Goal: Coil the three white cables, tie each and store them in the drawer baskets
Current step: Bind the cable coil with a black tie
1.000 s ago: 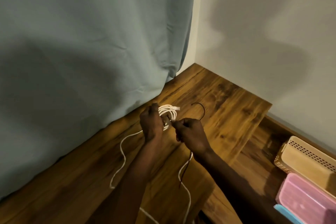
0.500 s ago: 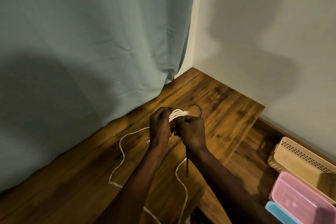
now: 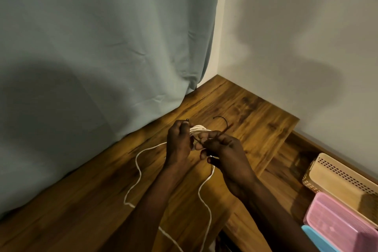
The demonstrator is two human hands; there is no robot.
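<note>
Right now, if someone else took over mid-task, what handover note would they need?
Left hand: grips the coiled white cable and one end of the dark tie.
Right hand: pinches the tie's other end.
Loose cable trails on the wooden top.
Beige basket, pink basket and blue basket sit lower right.
Done: coil formed.
Left: finish tying, store it. Other cables not visible.

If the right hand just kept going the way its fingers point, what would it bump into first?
The right hand points up and left toward the coiled white cable held in the left hand, so it would probably meet that coil first. They already look nearly touching, though depth is hard to judge.
</note>
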